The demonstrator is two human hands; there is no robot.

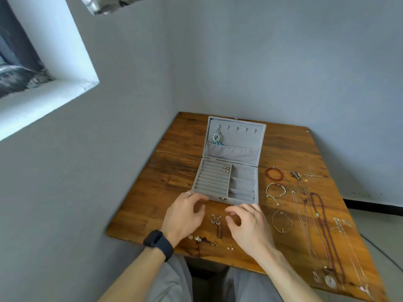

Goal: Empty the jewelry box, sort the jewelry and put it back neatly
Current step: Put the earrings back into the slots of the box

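My grey velvet jewelry box (226, 199) stands open on the brown wooden table (174, 171), with its lid leaning back toward the wall. In the lid, a turquoise dangling earring (217, 138) hangs from the leftmost hook, above a grey fabric pocket (233, 154). In the base, a small silver piece (226, 169) lies at the far right end of the ring rolls; the compartments on the right side look bare.

My left hand (185, 216) is just in front of the box's near left corner, with a silver ring (188, 194) on one finger and a dark watch (158, 244) on the wrist. Its fingers are curled loosely and hold nothing. My right hand (248, 223) is beside it, below the box's front edge, its fingers (231, 211) bent and a little apart, also holding nothing.

Between my two hands lie small silver earrings (216, 221) on the table, one with a long dark drop. More little earrings (200, 239) lie near my left wrist, close to the table's edge.

To the right of the box there is a red bead bracelet (274, 174), then a pale cord bracelet (275, 190), then a thin metal bangle (282, 221) nearer to me. Farther right, a long dark red bead necklace (327, 236) and thin silver chains (303, 214) are laid out in lines, and a white round pendant (327, 280) lies at the near end.
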